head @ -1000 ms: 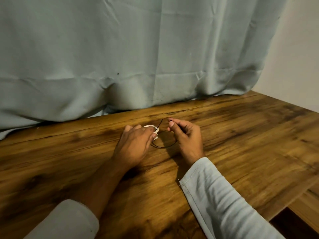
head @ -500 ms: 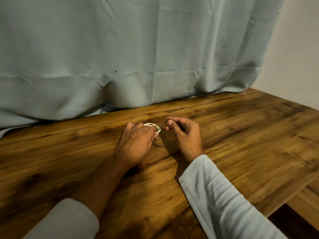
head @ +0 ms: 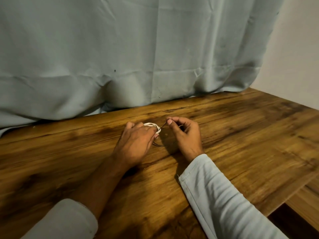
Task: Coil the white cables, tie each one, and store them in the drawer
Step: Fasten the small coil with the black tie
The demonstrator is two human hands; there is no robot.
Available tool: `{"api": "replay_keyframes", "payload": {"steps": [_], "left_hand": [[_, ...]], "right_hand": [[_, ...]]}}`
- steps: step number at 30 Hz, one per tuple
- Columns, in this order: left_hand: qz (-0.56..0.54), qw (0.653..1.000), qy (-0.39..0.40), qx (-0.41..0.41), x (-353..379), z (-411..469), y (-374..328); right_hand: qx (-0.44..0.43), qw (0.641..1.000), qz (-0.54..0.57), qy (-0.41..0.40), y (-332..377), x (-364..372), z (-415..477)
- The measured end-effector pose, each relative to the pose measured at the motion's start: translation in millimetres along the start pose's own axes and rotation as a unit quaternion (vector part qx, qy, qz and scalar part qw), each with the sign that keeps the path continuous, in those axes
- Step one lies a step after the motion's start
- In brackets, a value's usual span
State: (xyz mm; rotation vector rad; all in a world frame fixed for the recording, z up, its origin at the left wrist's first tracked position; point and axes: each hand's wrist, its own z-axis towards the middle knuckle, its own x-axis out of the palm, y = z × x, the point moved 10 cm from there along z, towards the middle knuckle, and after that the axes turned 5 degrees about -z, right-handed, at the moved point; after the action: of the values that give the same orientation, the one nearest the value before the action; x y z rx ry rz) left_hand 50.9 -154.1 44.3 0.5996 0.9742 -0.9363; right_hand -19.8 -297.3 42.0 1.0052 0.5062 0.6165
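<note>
A small coil of white cable (head: 151, 125) lies on the wooden table (head: 241, 138), mostly covered by my left hand (head: 136, 142), whose curled fingers hold it down. A thin black tie (head: 163, 126) runs from the coil up to my right hand (head: 185, 135), which pinches its end between thumb and forefinger. A loop of the same tie curves on the table between both hands. The drawer is not in view.
A pale blue-grey curtain (head: 138, 57) hangs along the table's far edge. A plain wall (head: 296, 57) stands at the right. The table's front right corner drops to a lower wooden surface (head: 307, 202).
My right hand has pulled the tie's end slightly up and to the right. More of the white coil shows past my left fingers.
</note>
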Motion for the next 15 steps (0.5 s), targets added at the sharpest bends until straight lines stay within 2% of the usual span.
{"api": "replay_keyframes", "payload": {"steps": [10, 15], "left_hand": [[-0.019, 1.000, -0.001, -0.012, -3, -2, 0], [-0.075, 0.997, -0.024, -0.006, -6, -4, -2]], "right_hand": [[0.031, 0.996, 0.012, 0.078, 0, 17, -7], [0.063, 0.990, 0.100, 0.079, 1, 19, -9]]}}
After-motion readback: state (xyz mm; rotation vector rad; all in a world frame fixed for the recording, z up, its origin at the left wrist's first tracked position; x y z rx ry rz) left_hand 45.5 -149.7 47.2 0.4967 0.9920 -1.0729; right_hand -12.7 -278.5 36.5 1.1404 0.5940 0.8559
